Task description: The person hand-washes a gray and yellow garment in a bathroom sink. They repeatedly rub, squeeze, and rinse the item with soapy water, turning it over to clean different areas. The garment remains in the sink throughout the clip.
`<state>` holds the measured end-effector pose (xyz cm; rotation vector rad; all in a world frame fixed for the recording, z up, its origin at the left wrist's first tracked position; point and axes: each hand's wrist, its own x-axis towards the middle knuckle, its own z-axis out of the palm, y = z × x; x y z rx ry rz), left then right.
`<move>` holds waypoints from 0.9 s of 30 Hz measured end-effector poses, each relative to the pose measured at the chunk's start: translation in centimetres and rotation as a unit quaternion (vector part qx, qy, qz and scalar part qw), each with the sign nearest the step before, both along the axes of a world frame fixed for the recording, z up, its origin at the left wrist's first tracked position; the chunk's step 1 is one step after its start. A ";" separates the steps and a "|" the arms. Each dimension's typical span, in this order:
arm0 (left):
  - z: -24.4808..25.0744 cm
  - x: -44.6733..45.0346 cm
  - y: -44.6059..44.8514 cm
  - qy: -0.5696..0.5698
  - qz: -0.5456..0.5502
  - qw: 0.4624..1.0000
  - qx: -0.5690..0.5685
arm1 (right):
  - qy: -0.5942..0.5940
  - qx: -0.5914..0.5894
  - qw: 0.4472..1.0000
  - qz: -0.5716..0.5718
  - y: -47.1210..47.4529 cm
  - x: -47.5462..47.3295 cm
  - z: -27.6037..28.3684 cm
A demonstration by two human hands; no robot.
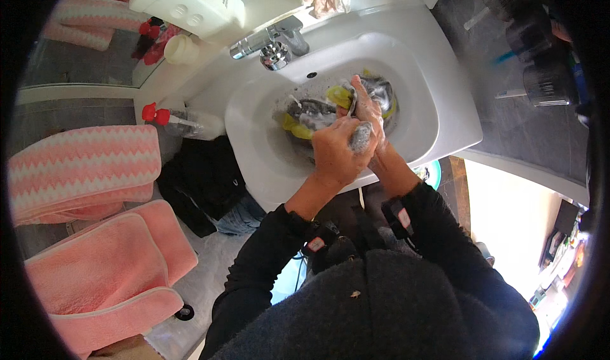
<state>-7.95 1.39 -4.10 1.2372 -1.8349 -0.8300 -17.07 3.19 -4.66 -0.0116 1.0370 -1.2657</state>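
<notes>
My left hand (339, 149) is closed in a fist over the washbasin (450, 117), with a sudsy grey bunch of cloth (360, 137) bulging out of it. Pressed against that fist is my right hand (368, 110), lathered, its fingers around a soapy dark-and-yellow cloth (339, 96), which looks like a sock. Part of this cloth is hidden by the hands. To the left in the bowl lies another wet dark cloth (312, 114) with yellow patches and white foam on it. More foamy dark cloth (381, 90) shows beyond my right hand.
A chrome faucet (286, 38) rises at the basin's back edge. A large white bottle (188, 7) and a red-topped spray bottle (190, 121) stand left. Pink towels (95, 269) hang beside dark clothing (205, 183). Dark cups (545, 86) holding toothbrushes are on the right wall.
</notes>
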 end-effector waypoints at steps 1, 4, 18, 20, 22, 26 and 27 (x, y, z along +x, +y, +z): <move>-0.4 0.1 0.2 0.007 0.029 0.999 0.025 | -0.046 0.024 0.998 -0.026 0.0 -0.1 0.2; -1.3 1.9 -1.3 0.006 0.088 0.988 0.129 | -0.204 0.027 0.977 -0.062 -0.1 -0.4 0.6; 2.1 9.0 -1.4 0.170 -0.125 0.799 0.564 | -0.259 -0.234 0.936 0.045 -1.5 -11.5 -0.5; 2.7 7.5 -1.3 0.277 -0.020 0.799 0.533 | -0.323 -0.264 0.907 0.053 -0.6 -9.7 -0.4; 3.4 6.9 -1.5 0.292 -0.029 0.854 0.430 | -0.225 -0.323 0.915 0.090 0.9 -7.6 -0.8; 4.8 7.5 -2.2 0.146 -0.045 0.936 0.317 | -0.022 -0.215 0.960 0.175 2.0 -7.6 -0.6; 5.1 7.7 -2.3 0.135 -0.049 0.937 0.318 | -0.017 -0.210 0.961 0.180 1.9 -8.1 -0.3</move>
